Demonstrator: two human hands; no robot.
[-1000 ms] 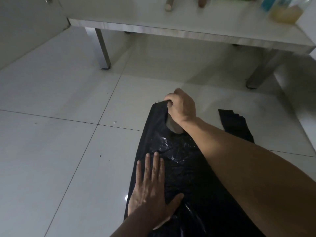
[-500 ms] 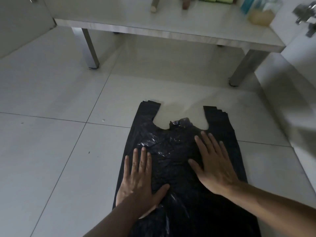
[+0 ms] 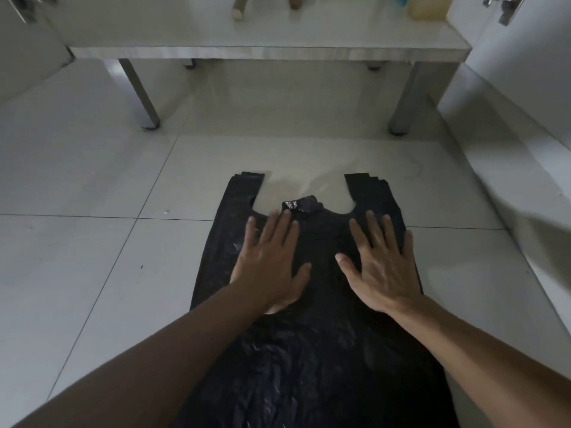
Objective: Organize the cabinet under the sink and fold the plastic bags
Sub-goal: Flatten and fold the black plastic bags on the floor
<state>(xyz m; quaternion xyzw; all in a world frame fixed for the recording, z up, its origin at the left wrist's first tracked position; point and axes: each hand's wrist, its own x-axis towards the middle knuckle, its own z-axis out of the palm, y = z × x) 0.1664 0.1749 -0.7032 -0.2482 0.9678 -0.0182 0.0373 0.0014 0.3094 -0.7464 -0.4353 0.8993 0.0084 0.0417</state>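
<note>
As it lies flat, bag (image 3: 321, 350) handles point away — lengthwise.

Both hands (image 3: 324, 267) on bag (image 3: 309, 359), before table (image 3: 265, 52).

A floor of large pale tiles (image 3: 92, 168), crossed by thin dark grout lines, is being shown. A black plastic bag (image 3: 309, 350) is being laid flat directly on it, its two handle loops pointing away from the viewer toward a low metal-legged shelf (image 3: 268, 52). The shelf is being carried on the same tiles by legs at its left and right. On the shelf top, blurred items are being cut off by the upper edge, among them a yellowish container (image 3: 428, 6).
</note>
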